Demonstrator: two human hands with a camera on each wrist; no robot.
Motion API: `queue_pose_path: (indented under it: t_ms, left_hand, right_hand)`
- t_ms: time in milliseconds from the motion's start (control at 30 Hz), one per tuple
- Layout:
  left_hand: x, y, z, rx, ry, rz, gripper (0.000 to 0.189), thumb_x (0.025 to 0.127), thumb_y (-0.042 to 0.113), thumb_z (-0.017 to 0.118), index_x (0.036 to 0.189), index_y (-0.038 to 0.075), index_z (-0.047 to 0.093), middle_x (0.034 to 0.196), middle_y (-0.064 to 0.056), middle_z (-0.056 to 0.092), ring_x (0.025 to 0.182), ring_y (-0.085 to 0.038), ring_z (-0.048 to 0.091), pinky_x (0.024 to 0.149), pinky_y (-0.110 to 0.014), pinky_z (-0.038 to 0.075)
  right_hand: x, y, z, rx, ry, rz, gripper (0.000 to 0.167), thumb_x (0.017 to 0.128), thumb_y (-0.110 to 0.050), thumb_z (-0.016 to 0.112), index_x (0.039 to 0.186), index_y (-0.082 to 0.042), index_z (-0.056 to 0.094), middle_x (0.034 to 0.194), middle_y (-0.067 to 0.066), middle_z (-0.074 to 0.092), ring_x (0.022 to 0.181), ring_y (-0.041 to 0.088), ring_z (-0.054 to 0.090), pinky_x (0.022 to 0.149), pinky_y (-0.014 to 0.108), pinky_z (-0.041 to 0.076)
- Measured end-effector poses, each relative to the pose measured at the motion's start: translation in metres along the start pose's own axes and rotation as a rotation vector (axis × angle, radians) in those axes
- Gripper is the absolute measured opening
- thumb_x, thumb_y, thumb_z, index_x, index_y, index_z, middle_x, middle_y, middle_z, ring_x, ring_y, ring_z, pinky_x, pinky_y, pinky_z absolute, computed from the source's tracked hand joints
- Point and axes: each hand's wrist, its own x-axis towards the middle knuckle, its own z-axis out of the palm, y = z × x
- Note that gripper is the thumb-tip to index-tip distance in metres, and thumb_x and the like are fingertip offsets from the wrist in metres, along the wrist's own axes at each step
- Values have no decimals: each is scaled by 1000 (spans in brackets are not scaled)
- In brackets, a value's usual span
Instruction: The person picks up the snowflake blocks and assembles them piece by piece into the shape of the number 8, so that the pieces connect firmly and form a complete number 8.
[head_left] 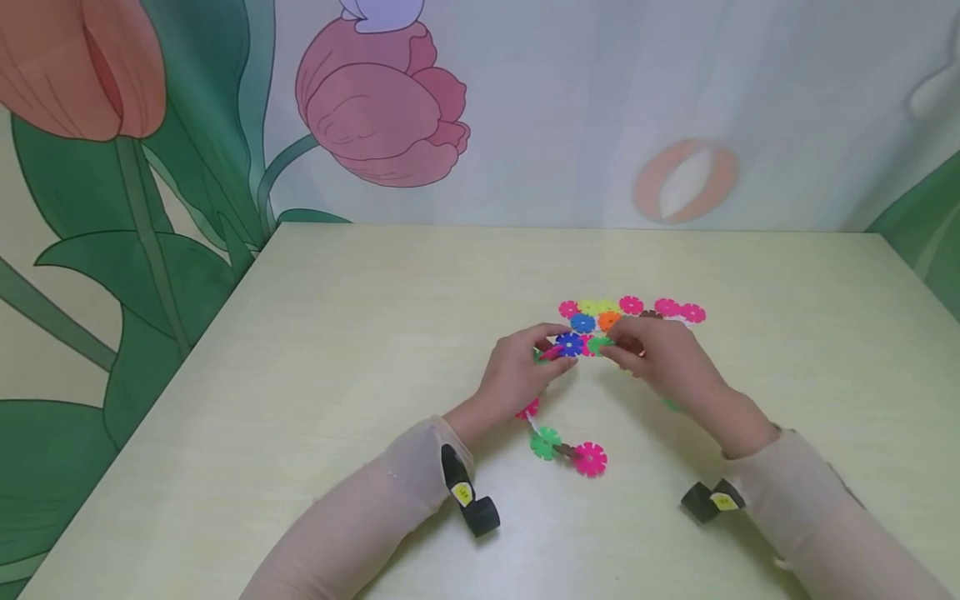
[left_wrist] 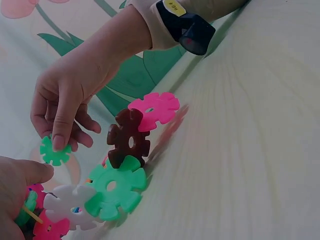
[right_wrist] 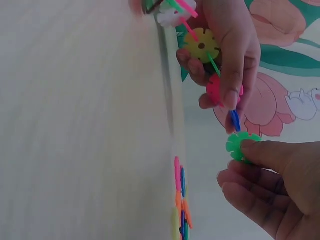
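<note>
My left hand (head_left: 513, 362) pinches the front end of a chain of slotted plastic snowflake discs, by a pink disc (right_wrist: 215, 90) with a dark blue disc (head_left: 570, 344) at its tip. The chain hangs below that hand: a yellow disc (right_wrist: 201, 46), a white disc (left_wrist: 65, 202), a green disc (left_wrist: 115, 187), a brown disc (left_wrist: 129, 140) and a pink end disc (left_wrist: 155, 109). Between thumb and fingers my right hand (head_left: 671, 354) holds a single green disc (right_wrist: 242, 141), its edge right by the dark blue one.
Loose discs lie on the pale table (head_left: 360, 350) just beyond the hands, among them a blue disc (head_left: 582, 322), an orange disc (head_left: 609, 320) and several pink discs (head_left: 632, 305). Behind the table's far edge stands a wall with painted flowers (head_left: 382, 108).
</note>
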Motion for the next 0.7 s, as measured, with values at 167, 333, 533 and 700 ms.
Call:
queue_pose_path:
  t_ms: [167, 333, 533, 700]
  left_hand:
    - [0, 1, 1, 29, -6, -5, 46, 85, 27, 74, 129, 24, 61, 98, 1, 66, 68, -10, 52, 54, -18, 43]
    - [0, 1, 1, 48, 2, 8, 45, 85, 27, 74, 128, 24, 61, 97, 1, 67, 73, -11, 53, 56, -18, 42]
    - [-1, 1, 2, 74, -3, 19, 46, 85, 27, 74, 129, 23, 61, 101, 1, 68, 84, -11, 56, 61, -17, 44]
    - [-2, 3, 2, 112, -3, 22, 46, 85, 28, 73, 129, 24, 61, 103, 2, 69, 89, -11, 59, 67, -16, 44]
  right_hand:
    - [-1, -2, 5, -67, 28, -63, 9, 84, -13, 73, 91, -8, 69, 77, 1, 68, 70, 15, 59, 67, 31, 50]
    - [-3, -3, 6, -102, 32, -88, 9, 83, -12, 74, 90, -8, 68, 75, 0, 66, 67, 13, 56, 65, 29, 49]
    - [-4, -6, 7, -161, 35, -115, 12, 80, -10, 76, 89, -6, 69, 74, 2, 63, 65, 13, 54, 61, 26, 49]
    - [-6, -9, 10, -183, 83, -174, 14, 78, -7, 78, 89, -3, 71, 78, 6, 64, 70, 18, 59, 66, 32, 56]
